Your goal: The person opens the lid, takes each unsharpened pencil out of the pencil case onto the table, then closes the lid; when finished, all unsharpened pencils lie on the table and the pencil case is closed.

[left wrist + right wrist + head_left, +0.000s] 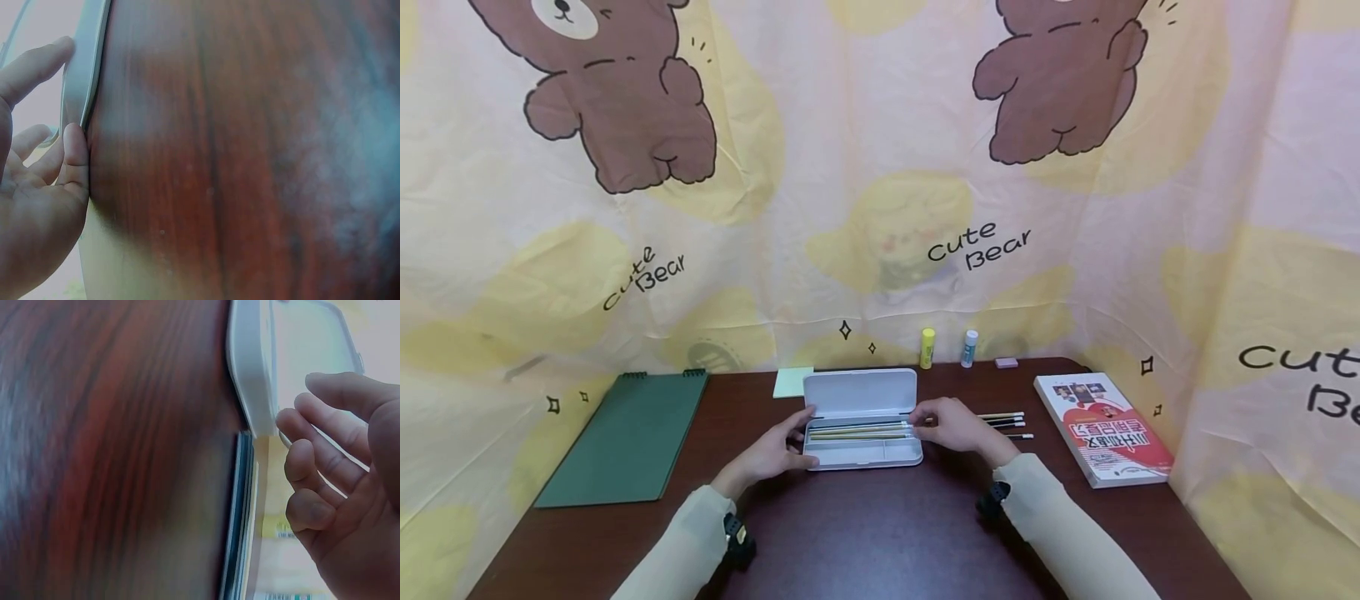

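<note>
An open white pencil case (861,393) lies on the table with its lid raised toward the back. Several pencils (859,434) lie lengthwise in its rear compartment. My left hand (772,447) grips the case's left end, its thumb by the front corner and fingers farther back; the left wrist view shows fingertips on the case wall (82,75). Over the right end of the case hovers my right hand (955,427), fingers loosely bent. In the right wrist view its thumb and fingers stand apart with nothing between them. More pencils (1017,423) lie on the table right of the case, partly behind this hand.
A green clipboard-like pad (625,437) lies at left, a pale green paper pad (792,382) behind the case. Along the back stand a yellow glue stick (927,348) and a blue-white one (969,348), beside a pink eraser (1006,363). At right lies a book (1103,429).
</note>
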{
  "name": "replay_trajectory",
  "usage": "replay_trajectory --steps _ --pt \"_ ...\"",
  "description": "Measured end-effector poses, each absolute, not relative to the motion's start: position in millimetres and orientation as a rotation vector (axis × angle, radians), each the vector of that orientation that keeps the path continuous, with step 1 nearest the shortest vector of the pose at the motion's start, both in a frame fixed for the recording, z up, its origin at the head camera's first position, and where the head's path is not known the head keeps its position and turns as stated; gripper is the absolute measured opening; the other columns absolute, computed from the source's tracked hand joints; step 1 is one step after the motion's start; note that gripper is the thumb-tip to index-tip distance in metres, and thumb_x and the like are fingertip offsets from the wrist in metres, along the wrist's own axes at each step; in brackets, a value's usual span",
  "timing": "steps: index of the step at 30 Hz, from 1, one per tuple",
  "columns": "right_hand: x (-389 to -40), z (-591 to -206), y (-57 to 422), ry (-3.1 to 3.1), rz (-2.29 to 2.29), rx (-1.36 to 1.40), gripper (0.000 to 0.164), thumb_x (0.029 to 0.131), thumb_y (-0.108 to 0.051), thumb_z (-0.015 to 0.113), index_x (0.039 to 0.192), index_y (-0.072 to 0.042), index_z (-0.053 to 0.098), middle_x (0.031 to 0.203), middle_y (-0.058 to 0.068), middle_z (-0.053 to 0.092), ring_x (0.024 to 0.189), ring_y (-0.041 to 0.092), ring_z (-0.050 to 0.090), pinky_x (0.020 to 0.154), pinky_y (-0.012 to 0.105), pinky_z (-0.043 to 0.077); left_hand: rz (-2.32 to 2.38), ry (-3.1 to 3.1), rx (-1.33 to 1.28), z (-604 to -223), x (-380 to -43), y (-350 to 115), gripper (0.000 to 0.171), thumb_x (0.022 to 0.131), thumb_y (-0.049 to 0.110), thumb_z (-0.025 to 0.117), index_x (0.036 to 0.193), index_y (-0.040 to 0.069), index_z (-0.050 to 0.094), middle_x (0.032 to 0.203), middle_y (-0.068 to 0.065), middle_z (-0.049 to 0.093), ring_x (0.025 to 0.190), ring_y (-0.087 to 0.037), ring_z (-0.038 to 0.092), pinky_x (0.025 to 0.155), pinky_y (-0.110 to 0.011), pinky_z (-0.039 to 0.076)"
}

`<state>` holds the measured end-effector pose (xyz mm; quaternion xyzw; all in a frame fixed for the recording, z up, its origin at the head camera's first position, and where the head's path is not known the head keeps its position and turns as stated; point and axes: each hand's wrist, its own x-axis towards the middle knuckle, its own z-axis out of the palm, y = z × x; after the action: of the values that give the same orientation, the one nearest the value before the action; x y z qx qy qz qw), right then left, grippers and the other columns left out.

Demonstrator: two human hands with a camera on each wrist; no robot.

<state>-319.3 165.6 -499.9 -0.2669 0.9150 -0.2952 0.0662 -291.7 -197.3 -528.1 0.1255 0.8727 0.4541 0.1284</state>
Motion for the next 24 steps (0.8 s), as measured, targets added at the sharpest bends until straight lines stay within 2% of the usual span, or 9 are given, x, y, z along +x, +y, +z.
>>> replay_trajectory --steps 7,15,24 --pt "-318 -504 153 2.709 -0.846 -0.839 0.019 0.093 -0.019 0.07 0.111 -0.013 0.075 0.101 -0.005 0.074 0.09 0.012 0.062 0.09 0.04 0.053 1.32 2.535 0.381 -530 -292 -198 0.094 0.079 0.023 0.085 0.157 0.022 0.033 0.143 -0.01 0.051 0.113 -0.024 0.052 0.086 -0.032 0.048" --pt "-318 -506 144 2.731 -0.75 -0.895 0.018 0.092 -0.018 0.07 0.108 -0.015 0.077 0.106 -0.001 0.074 0.099 0.016 0.065 0.09 0.042 0.052 1.317 2.537 0.395 -530 -293 -198 0.095 0.079 0.022 0.085 0.157 0.019 0.031 0.141 -0.011 0.051 0.113 -0.025 0.052 0.087 -0.033 0.048" --pt "-321 -509 137 2.768 -0.653 -0.848 0.015 0.092 -0.018 0.07 0.105 -0.017 0.077 0.097 -0.006 0.071 0.091 0.01 0.061 0.084 0.035 0.052 1.305 2.538 0.367 -529 -292 -197 0.095 0.079 0.025 0.085 0.157 0.022 0.032 0.143 -0.011 0.05 0.114 -0.024 0.052 0.087 -0.031 0.048"
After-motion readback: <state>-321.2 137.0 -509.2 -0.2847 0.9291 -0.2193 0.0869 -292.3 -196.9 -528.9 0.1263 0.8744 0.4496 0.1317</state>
